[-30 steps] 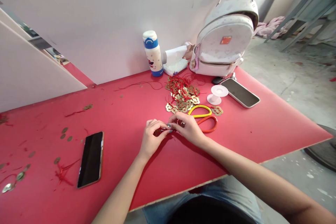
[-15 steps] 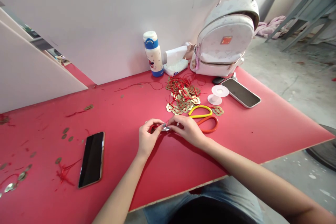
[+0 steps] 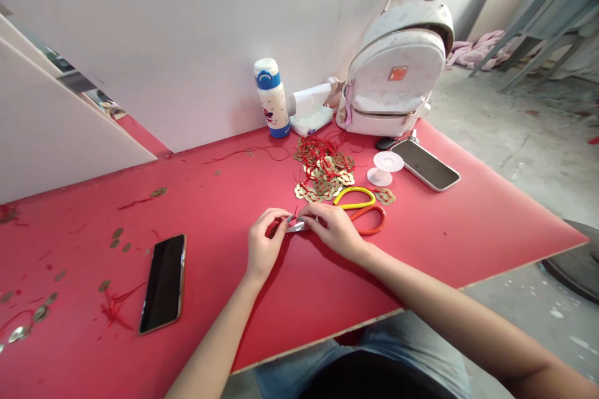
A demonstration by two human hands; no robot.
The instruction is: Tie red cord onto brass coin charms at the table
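My left hand [image 3: 264, 242] is closed in a pinch at the middle of the red table. My right hand [image 3: 336, 229] pinches just beside it, fingertips almost meeting. A short end of red cord [image 3: 295, 212] sticks up between the fingertips; the rest of what they hold is mostly hidden. Below the fingers shows a shiny silver piece [image 3: 296, 227], seemingly the blades of the scissors. The scissors' yellow handle loop [image 3: 355, 198] and red handle loop [image 3: 369, 221] lie right behind my right hand. Beyond is a pile of brass coins tied with red cord [image 3: 325, 168].
A white spool [image 3: 385, 167] and a phone [image 3: 425, 164] lie to the right. Farther back stand a bottle [image 3: 272, 100], a tissue pack [image 3: 311, 113] and a backpack [image 3: 397, 75]. Another phone [image 3: 163, 283], loose coins [image 3: 115, 238] and cord scraps [image 3: 115, 312] lie left.
The fingertips have shifted slightly, and the red cord end and silver piece show more between them. The view has moved a little; the objects on the table stay put.
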